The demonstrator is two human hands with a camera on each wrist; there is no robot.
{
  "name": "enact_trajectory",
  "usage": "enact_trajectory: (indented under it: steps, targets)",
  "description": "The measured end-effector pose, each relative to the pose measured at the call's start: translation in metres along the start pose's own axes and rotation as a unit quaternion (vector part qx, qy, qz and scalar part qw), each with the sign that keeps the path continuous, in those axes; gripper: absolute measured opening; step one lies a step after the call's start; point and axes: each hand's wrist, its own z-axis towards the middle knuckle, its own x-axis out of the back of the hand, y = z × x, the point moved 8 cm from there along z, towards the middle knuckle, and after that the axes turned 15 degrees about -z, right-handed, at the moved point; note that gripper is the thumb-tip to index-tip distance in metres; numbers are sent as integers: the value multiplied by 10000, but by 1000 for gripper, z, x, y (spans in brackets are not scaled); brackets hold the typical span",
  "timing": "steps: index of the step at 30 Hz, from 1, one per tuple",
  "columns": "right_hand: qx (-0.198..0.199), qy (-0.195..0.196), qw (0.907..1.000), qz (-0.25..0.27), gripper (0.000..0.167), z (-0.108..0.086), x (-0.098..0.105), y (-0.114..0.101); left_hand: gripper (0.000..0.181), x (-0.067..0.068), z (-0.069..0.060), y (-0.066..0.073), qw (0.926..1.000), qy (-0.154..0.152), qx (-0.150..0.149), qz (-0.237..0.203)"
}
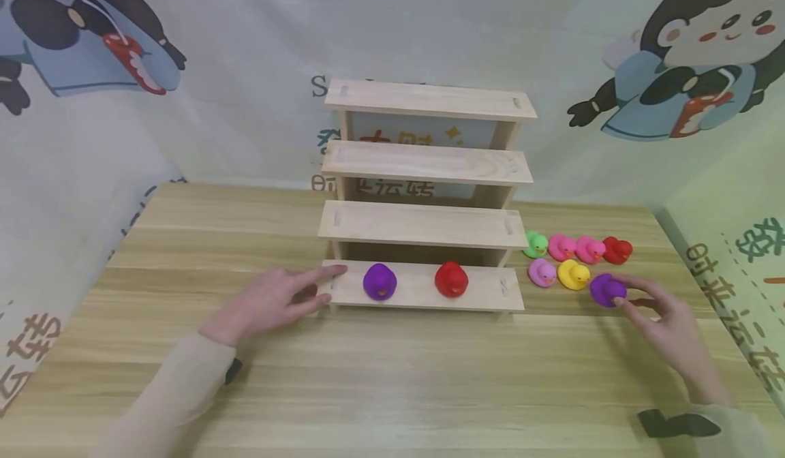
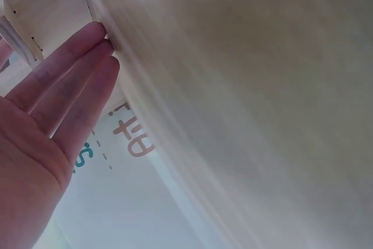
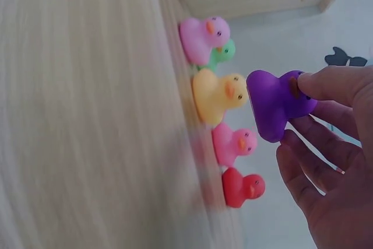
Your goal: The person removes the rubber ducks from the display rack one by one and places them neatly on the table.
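Note:
My right hand (image 1: 671, 332) pinches a purple rubber duck (image 1: 607, 290) by its head, thumb on one side and fingers on the other. In the right wrist view that purple duck (image 3: 277, 104) is held above the table. With fingers extended, my left hand (image 1: 270, 302) touches the left end of the lowest step of a wooden stepped shelf (image 1: 423, 226). On that step stand another purple duck (image 1: 380, 283), left of middle, and a red duck (image 1: 452, 281), right of middle. In the left wrist view, straight fingers (image 2: 87, 94) reach the shelf's side.
Right of the shelf, ducks stand in two rows: green (image 1: 535, 245), two pink (image 1: 561, 247) and red (image 1: 617, 250) behind; lilac (image 1: 542, 272) and yellow (image 1: 574, 275) in front. The wooden table (image 1: 392, 383) meets a printed cloth backdrop (image 1: 257, 76) at the back and sides.

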Motion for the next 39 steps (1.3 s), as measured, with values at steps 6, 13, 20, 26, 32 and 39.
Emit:
enact_trajectory:
  steps: [6,13,20,26,32,39]
  targets:
    - [-98,-203,9995,-203,35,-2,-1,9,54,-1,-1,-2,9997,55,169,-155]
    - [-561,-597,9950,-568,34,-5,-4,28,55,-2,-3,-3,9994,62,217,-278]
    - [-994,-1028,9860,-852,37,-4,-8,44,55,-2,-3,-3,9990,121,233,-373]
    - [-1094,-1144,9849,-705,38,-1,-12,49,54,-4,-2,-4,9980,95,209,-597]
    - [-1291,-1303,9801,-756,40,5,-18,54,54,-4,-2,-5,9969,48,306,-728]
    - [-1362,-1488,9775,-610,42,9,-25,54,55,-3,-2,-6,9967,48,366,-721]
